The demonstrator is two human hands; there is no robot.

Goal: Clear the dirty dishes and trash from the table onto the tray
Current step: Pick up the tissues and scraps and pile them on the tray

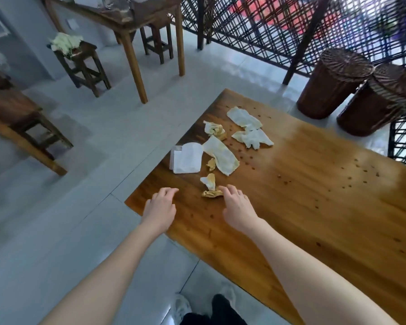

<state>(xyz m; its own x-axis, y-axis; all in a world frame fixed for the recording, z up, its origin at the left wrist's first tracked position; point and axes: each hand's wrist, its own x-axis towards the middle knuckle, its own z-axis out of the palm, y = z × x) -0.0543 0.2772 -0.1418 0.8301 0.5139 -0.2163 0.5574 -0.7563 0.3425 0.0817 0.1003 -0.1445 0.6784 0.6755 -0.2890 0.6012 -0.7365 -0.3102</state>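
Several stained, crumpled paper napkins lie on the wooden table (314, 195) near its left corner. The nearest crumpled napkin (211, 192) sits just at the fingertips of my right hand (237, 208), which hovers with fingers spread and holds nothing. My left hand (159, 207) is open over the table's left edge, a little left of that napkin. A white paper bag (186, 161) lies beyond my left hand. A long stained napkin (220, 156) is beside it. Two flatter napkins (244, 117) (253, 138) and a balled one (215, 130) lie farther back. No tray is in view.
Small crumbs dot the tabletop. Two dark wicker baskets (333, 83) (375, 102) stand on the floor past the table's far edge, by a lattice screen. Another wooden table (131, 22) and stools (80, 62) stand at the back left across grey tiled floor.
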